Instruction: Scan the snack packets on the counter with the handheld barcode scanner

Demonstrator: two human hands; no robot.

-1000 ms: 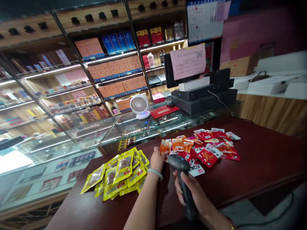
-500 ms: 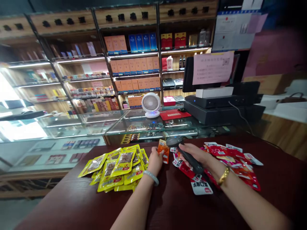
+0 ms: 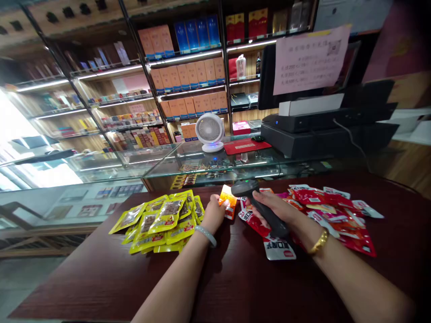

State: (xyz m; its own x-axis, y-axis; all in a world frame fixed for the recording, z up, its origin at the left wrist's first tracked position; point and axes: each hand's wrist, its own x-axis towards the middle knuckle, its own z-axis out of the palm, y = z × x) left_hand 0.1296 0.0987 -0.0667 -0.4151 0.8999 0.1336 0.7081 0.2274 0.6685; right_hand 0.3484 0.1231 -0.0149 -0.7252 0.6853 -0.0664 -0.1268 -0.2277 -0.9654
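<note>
My left hand (image 3: 215, 211) pinches a small orange snack packet (image 3: 229, 207) by its left side, above the dark red-brown table. Wrapped around the handle of a black barcode scanner (image 3: 266, 213) is my right hand (image 3: 274, 207). The scanner's head faces the packet from the right, and a bright patch of light falls on the packet's top. A green light glows on the scanner. Left of my left hand lies a pile of yellow snack packets (image 3: 168, 215). Red and white snack packets (image 3: 336, 211) lie around and beyond my right hand, some partly hidden by it.
Behind the table stands a glass display counter (image 3: 158, 172) with a white fan (image 3: 209, 130), a red mat (image 3: 247, 146) and a black mouse. At right are a monitor with a pink notice (image 3: 311, 60) and a black cash drawer (image 3: 296, 141). Lit shelves of boxes line the back wall.
The view has shifted and tilted slightly. The scanner's head has come up to face the orange packet; light now falls on the packet and a green light shows on the scanner.
</note>
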